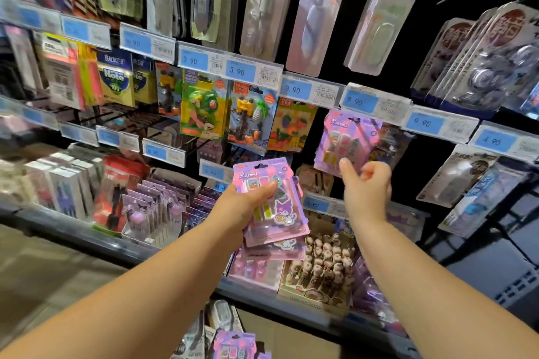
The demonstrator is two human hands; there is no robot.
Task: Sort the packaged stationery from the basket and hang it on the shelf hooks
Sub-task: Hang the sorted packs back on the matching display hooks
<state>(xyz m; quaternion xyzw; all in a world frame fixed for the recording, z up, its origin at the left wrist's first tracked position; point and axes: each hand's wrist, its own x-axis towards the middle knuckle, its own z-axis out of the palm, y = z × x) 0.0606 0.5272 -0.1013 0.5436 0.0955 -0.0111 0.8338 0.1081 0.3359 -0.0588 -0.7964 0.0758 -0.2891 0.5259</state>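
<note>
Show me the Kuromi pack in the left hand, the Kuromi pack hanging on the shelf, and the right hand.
held Kuromi pack (284,213), head view, character sticker.
hanging Kuromi pack (345,137), head view, front middle.
right hand (366,188), head view, back of hand.

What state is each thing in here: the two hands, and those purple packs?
Left hand, holds a stack of packs, thumb across the top one.
Kuromi packs in hand, stacked, tilted, not on a hook.
Right hand, fingers curled, holding nothing, just below the hung pack.
Hanging Kuromi pack, on its hook.
Eraser packs, hanging in a row.
</note>
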